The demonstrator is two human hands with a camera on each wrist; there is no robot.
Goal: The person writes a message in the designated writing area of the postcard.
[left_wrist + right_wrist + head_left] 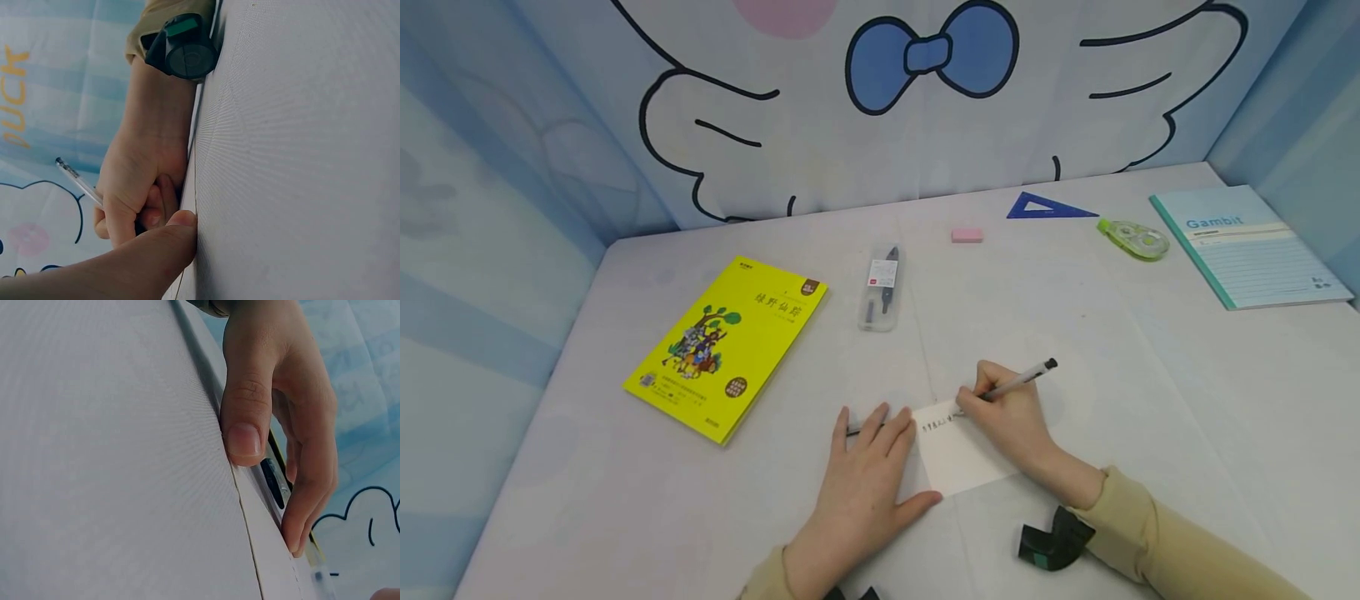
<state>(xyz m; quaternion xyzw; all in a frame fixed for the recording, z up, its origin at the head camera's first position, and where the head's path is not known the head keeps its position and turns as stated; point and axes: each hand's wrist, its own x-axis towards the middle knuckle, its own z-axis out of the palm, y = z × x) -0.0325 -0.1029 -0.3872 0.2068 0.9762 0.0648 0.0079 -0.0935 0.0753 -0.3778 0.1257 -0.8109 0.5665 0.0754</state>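
Observation:
In the head view my right hand [1017, 423] pinches a pen [1024, 377] with a clear barrel and dark end. Its tip meets a small white sheet of paper [964, 467], where a short row of handwritten characters runs along the top. My left hand [863, 492] lies with fingers spread at the paper's left edge, the thumb at its lower left corner. Beneath those fingers lies a dark-ended pen-like item [853, 431], mostly hidden. The left wrist view shows the left thumb [178, 234] pressing low before the right hand.
A yellow book [730, 346] lies to the left. Behind the hands are a clear case [880, 321] holding a compass-like tool, a pink eraser [967, 236], and a blue set square [1048, 208]. Farther right are a green correction tape [1138, 239] and a notebook [1255, 250].

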